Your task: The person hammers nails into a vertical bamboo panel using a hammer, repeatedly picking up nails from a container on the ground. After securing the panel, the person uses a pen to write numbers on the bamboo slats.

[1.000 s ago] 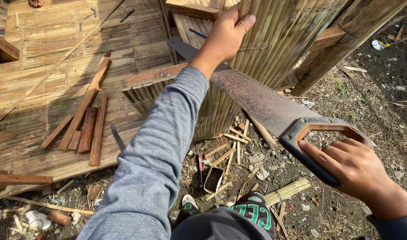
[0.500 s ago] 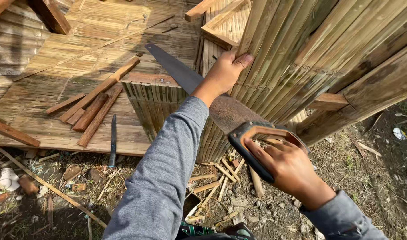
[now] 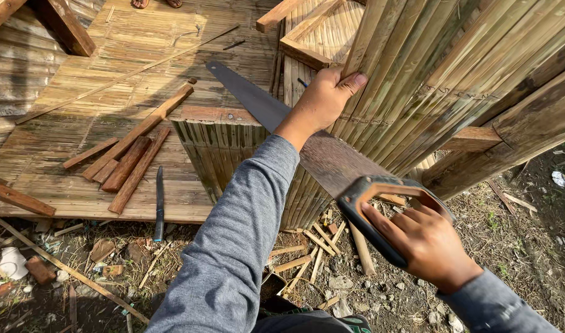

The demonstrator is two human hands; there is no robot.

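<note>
The right hand [image 3: 427, 243] is clamped on the handsaw [image 3: 313, 148] handle; the left hand [image 3: 322, 98] grips the bamboo slat panel [image 3: 430, 80] just above the blade, where a slip could nick its fingers.

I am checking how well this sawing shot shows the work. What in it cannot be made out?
All in the head view:
- Where the hand saw teeth meet the bamboo wall: hidden behind the left hand and forearm.
- Right hand fingertips: wrapped inside the saw handle.
- The feet at the top: cut off by the frame edge.
- The small dark object below the sleeve: partly covered, kind unclear.
</note>
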